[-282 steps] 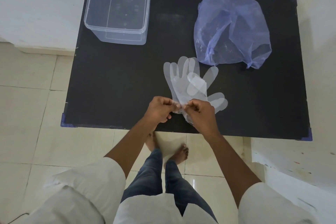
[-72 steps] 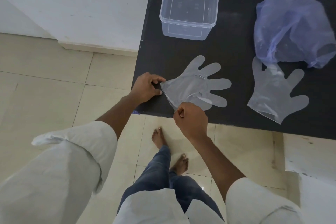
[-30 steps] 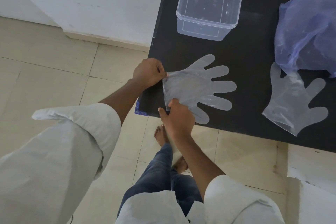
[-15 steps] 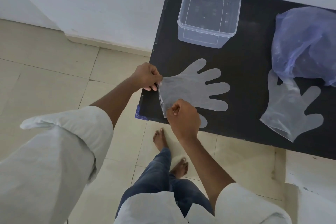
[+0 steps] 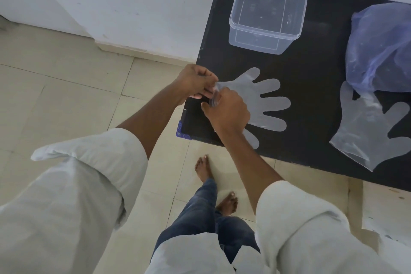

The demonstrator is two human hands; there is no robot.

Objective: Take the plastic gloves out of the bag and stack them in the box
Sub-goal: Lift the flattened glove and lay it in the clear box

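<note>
A clear plastic glove [image 5: 262, 102] lies flat at the black table's [image 5: 311, 78] near left corner, fingers pointing right. My left hand [image 5: 195, 82] pinches the glove's cuff at its upper corner. Right beside it, my right hand [image 5: 226, 111] pinches the same cuff, covering the glove's palm. A second clear glove [image 5: 371, 131] lies flat at the right, its top under the blue plastic bag [image 5: 380, 46]. The clear plastic box [image 5: 268, 14] stands at the back left of the table with nothing visible inside.
A white wall runs behind the table. Beige floor tiles spread to the left and below, with my bare feet [image 5: 219, 184] near the table's front edge. A white ledge [image 5: 387, 211] sits at the lower right.
My right hand has moved up along the cuff to meet my left hand, bunching the cuff edge between them. The glove has stayed flat on the table.
</note>
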